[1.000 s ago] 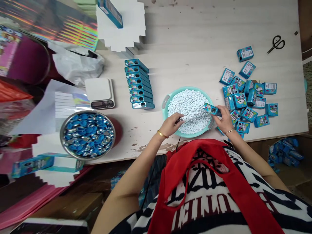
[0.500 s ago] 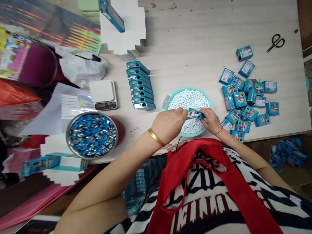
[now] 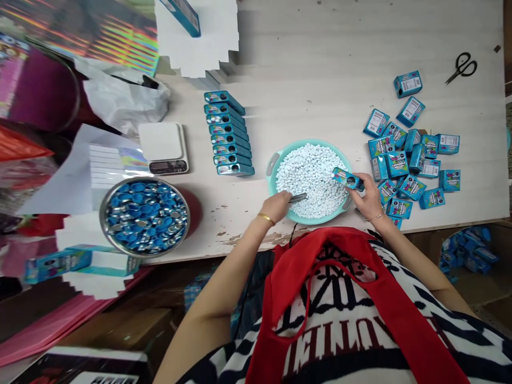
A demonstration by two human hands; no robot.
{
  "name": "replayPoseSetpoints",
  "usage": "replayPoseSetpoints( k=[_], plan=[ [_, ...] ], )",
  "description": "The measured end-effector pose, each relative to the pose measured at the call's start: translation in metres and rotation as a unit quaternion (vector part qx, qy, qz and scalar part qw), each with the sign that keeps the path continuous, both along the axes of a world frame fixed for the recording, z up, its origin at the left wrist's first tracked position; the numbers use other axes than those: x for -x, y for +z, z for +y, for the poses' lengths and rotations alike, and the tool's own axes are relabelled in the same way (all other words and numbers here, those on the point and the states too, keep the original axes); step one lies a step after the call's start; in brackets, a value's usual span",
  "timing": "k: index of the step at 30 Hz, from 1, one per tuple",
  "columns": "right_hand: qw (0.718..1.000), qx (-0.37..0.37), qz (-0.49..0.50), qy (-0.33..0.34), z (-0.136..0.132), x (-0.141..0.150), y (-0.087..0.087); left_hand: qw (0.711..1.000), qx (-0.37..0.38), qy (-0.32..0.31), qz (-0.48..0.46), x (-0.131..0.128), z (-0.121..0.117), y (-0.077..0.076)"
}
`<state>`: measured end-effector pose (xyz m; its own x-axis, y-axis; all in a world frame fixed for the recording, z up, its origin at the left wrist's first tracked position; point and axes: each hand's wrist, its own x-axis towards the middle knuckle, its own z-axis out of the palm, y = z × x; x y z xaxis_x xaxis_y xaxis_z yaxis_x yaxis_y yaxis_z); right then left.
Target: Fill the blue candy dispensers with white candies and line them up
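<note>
My left hand (image 3: 277,207) is closed around a small metal scoop (image 3: 298,198), whose tip dips into the white candies (image 3: 310,170). They fill a mint-green bowl (image 3: 273,184) with handles. Above the bowl's right side, my right hand (image 3: 368,198) grips a small blue candy box (image 3: 346,178) between thumb and fingers. A dark round opening shows on the side of that box. What lies inside it I cannot make out.
A row of upright blue boxes (image 3: 230,136) stands left of the bowl. Loose blue boxes (image 3: 412,188) lie at the right, with black scissors (image 3: 462,68) beyond. A white scale (image 3: 162,143) and a metal pot (image 3: 104,221) of blue-and-silver caps occupy the left.
My left hand has drawn back from the box, and the scoop has come down into the candies. My right hand has shifted right with the box. The view has moved slightly.
</note>
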<state>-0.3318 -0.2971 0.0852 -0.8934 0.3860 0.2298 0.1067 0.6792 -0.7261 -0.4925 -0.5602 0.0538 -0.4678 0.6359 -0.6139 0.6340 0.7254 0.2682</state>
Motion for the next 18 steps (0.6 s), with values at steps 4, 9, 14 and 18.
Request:
replayPoseSetpoints(
  k=[4, 9, 14, 18],
  plan=[
    [0.999, 0.000, -0.001, -0.033, 0.007, -0.003, 0.003, 0.994, -0.092, 0.057, -0.023, -0.028, 0.038, -0.048],
    [0.999, 0.011, 0.000, -0.046, 0.006, -0.004, 0.002, 0.987, -0.139, 0.067, -0.036, -0.031, 0.046, -0.064],
    [0.999, 0.003, -0.019, -0.042, 0.007, -0.007, 0.001, 0.969, -0.220, 0.081, -0.078, -0.018, 0.022, -0.044],
    [0.999, -0.029, -0.020, -0.025, 0.007, -0.007, -0.004, 0.955, -0.279, 0.071, -0.071, -0.007, 0.009, -0.003]
  ],
)
